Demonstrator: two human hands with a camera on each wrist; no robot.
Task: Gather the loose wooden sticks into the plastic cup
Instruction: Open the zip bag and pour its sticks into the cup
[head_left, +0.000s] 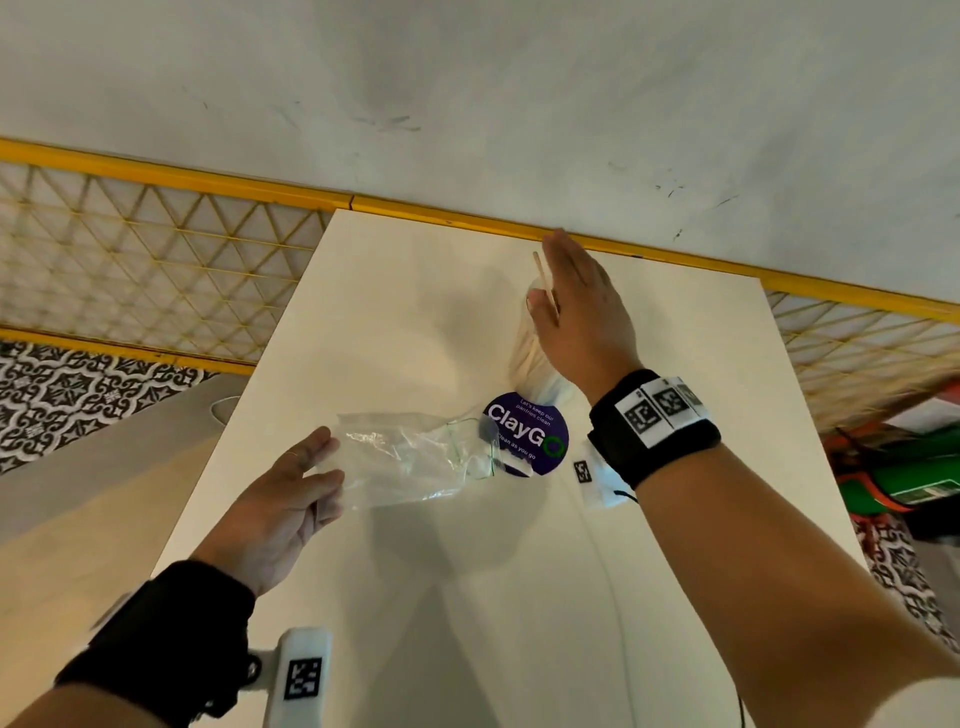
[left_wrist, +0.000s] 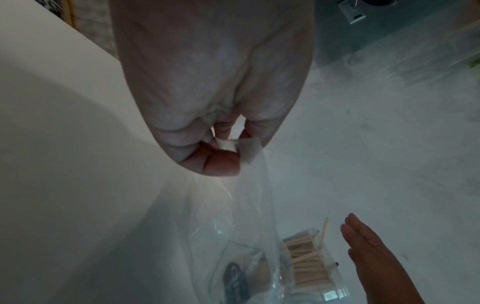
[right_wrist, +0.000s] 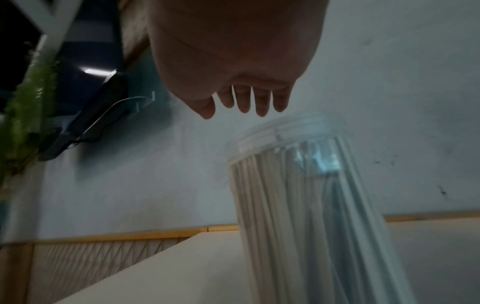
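A clear plastic cup (head_left: 527, 358) packed with wooden sticks (left_wrist: 307, 257) stands upright toward the far side of the cream table (head_left: 415, 270). One stick (head_left: 543, 278) pokes up above the rest. My right hand (head_left: 571, 280) hovers flat at the cup's mouth with straight fingers, holding nothing; in the right wrist view its fingertips (right_wrist: 244, 105) hang just above the cup (right_wrist: 298, 195). My left hand (head_left: 322, 467) pinches the edge of an empty clear plastic bag (head_left: 410, 457) between thumb and fingers (left_wrist: 223, 162). The bag lies on the table to the left of the cup.
A round purple "ClayGo" sticker (head_left: 530, 441) lies on the table beside the cup's base. A grey wall with a yellow rail (head_left: 467, 218) runs along the table's far edge. A yellow lattice fence (head_left: 156, 260) stands at the left, with green objects (head_left: 909, 478) at the right.
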